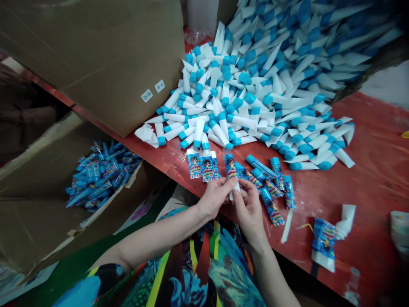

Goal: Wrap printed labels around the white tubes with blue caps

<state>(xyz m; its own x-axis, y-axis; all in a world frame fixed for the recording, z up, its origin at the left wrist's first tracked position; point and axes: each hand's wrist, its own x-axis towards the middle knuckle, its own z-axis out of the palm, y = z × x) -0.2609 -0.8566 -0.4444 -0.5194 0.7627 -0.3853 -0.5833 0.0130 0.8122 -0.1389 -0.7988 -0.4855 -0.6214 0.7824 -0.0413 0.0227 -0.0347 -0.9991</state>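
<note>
Both my hands meet at the near edge of a red table [377, 170]. My left hand [214, 197] and my right hand [248, 208] pinch the same small white tube [234, 187] between their fingertips, and a colourful printed label sleeve [230, 166] sticks up from it. Two more labelled sleeves [203, 167] lie flat just left of it. Several finished labelled tubes with blue caps [271, 187] lie just to the right of my right hand.
A big heap of white tubes with blue caps [255, 85] spills from a box at the back. A large closed cardboard box [105, 55] stands at left. Below the table, an open carton [44, 221] holds finished blue tubes [99, 175]. A stack of label sleeves [324, 243] lies at right.
</note>
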